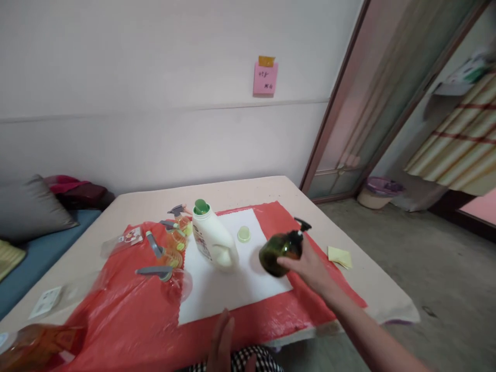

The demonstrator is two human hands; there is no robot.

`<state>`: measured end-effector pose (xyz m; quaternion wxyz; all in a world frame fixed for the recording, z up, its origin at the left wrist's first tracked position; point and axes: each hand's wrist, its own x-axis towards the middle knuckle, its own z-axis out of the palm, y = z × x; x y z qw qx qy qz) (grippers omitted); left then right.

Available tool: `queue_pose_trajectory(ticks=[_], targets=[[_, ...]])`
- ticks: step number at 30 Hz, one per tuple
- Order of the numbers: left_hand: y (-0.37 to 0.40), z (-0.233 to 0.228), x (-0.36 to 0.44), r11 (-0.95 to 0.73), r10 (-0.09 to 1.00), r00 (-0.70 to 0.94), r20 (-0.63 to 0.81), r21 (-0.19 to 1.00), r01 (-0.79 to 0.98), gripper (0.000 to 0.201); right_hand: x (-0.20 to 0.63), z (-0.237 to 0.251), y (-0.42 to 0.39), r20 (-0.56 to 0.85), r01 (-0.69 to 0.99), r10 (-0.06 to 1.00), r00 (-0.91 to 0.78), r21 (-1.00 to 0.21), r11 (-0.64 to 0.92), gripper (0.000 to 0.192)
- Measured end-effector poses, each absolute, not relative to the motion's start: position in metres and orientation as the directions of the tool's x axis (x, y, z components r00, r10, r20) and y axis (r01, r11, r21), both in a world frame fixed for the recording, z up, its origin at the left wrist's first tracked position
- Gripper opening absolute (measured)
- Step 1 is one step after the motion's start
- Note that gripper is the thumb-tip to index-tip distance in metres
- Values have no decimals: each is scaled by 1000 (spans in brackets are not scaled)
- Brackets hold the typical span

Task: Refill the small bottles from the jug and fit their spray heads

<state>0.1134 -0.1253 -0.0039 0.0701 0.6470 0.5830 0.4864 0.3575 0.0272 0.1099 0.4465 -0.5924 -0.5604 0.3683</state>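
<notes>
A dark green pump bottle (277, 253) with a black pump head is tilted over the right part of a white sheet (232, 294), and my right hand (304, 263) is wrapped around it. My left hand (221, 338) is low at the near edge, fingers stretched out, holding nothing; its lower part is cut off by the frame. On the sheet stands a white jug (213, 237) with an uncapped green mouth. A pale green cap (244, 234) lies to its right. Along the sheet's left side stand several clear dispenser bottles (172, 256) with grey heads, some containing yellow-orange liquid.
Red plastic sheeting (127, 289) covers part of the pale table (294, 194). A large bottle of amber liquid (42, 343) lies at the lower left. Clear packaging (77, 292) is on the left; yellow paper (340, 257) is on the right. A wall rises behind the table.
</notes>
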Motion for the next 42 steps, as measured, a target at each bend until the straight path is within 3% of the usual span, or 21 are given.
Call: queue_pose_trajectory(ticks=[5, 8, 10, 12, 14, 17, 19, 22, 25, 27, 30, 32, 37, 39, 42], targets=[[-123, 30, 153, -404, 832, -62, 552, 677, 615, 94, 316, 111, -79, -96, 255, 995, 27, -962, -100, 85], [-129, 43, 164, -313, 864, -129, 487, 720, 619, 82, 299, 106, -108, -131, 215, 991, -37, -969, -120, 96], [-133, 49, 164, -245, 886, -174, 429, 753, 611, 78, 296, 104, -116, -51, 146, 997, -57, -988, -43, 98], [-136, 52, 162, -211, 900, -186, 394, 767, 607, 85, 298, 104, -120, 72, 93, 997, -23, -993, 74, 92], [-140, 55, 160, -206, 906, -174, 386, 761, 615, 89, 302, 108, -122, 130, 96, 991, 45, -987, 125, 74], [-144, 60, 160, -203, 923, -142, 357, 768, 608, 85, 307, 119, -121, 91, 110, 991, 100, -991, 80, 49], [-144, 67, 160, -186, 946, -118, 300, 807, 561, 85, 310, 129, -119, 70, 80, 995, 76, -995, 64, 47], [-136, 87, 158, -124, 991, -1, 135, 912, 390, 89, 317, 144, -109, 70, 30, 998, -3, -997, 70, 45], [-117, 117, 154, -23, 957, 291, -19, 990, 140, 92, 333, 160, -89, 67, -52, 987, -146, -997, 60, 46], [-102, 135, 152, 17, 912, 410, -32, 999, 40, 90, 343, 169, -73, 79, -105, 965, -251, -993, 54, 49], [-85, 148, 155, 40, 899, 437, -21, 999, -33, 84, 348, 176, -53, 118, -117, 936, -332, -990, 84, 46], [-78, 147, 160, 27, 934, 357, -31, 1000, 15, 83, 342, 176, -45, 154, -87, 953, -262, -987, 135, 46], [-70, 131, 167, 5, 1000, 7, -8, 942, 335, 92, 318, 164, -37, 164, 41, 978, 131, -986, 160, 37], [-68, 130, 163, 16, 996, 77, -41, 957, 291, 87, 316, 161, -34, 127, 3, 984, 123, -992, 128, 35], [-65, 132, 151, 80, 934, 349, -83, 997, 24, 78, 323, 159, -27, 83, -192, 994, -75, -979, 67, 44]])
